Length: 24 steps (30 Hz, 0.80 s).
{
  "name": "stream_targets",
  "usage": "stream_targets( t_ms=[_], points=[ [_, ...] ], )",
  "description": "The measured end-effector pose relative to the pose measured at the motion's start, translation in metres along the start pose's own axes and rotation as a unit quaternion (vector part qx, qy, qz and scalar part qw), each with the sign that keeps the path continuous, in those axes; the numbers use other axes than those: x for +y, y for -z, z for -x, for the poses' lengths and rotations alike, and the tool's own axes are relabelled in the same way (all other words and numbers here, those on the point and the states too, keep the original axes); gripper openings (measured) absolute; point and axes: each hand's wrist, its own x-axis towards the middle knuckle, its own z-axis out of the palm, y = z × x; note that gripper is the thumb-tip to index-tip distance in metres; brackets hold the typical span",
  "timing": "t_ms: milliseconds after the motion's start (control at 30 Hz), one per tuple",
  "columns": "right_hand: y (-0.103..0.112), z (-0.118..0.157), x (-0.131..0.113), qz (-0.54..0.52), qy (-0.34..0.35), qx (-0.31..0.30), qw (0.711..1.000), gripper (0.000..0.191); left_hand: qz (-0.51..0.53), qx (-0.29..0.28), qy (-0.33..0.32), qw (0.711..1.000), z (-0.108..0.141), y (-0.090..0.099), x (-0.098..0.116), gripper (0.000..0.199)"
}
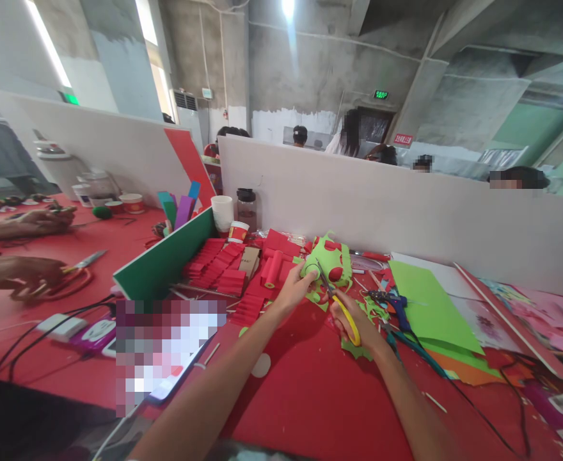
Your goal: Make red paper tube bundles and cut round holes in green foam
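Note:
My left hand (295, 286) pinches a small rounded light-green cut piece (311, 269) over the middle of the table. My right hand (365, 325) is closed around the yellow handles of a pair of scissors (350, 321), whose blades point up and left to the edge of that piece. Whether the blades are biting into it is too small to tell. Just behind my hands lies a bigger light-green cut-out (332, 261) with red patches showing. Green scraps (375, 312) lie to the right of my right hand.
Folded red strips (217, 259) and a red roll (274, 269) lie left of my hands. A glue gun (396, 307) and green sheets (428, 304) are at right. A lit phone (180, 358) lies near my left forearm. Beyond a green divider (166, 253), another person's hands (36, 275) are at work.

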Motion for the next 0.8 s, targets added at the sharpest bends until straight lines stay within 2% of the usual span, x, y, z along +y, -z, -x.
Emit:
stream_targets(
  t_ms=[333, 800],
  points=[
    [-0.0008, -0.0022, 0.0012, 0.012, 0.003, 0.0, 1.0, 0.063, 0.011, 0.005, 0.015, 1.0, -0.0008, 0.0, -0.0035, 0.025],
    [-0.0025, -0.0015, 0.0004, -0.006, 0.0, 0.016, 1.0, 0.048, 0.017, -0.007, 0.027, 0.999, -0.002, 0.0009, -0.0042, 0.026]
  ],
)
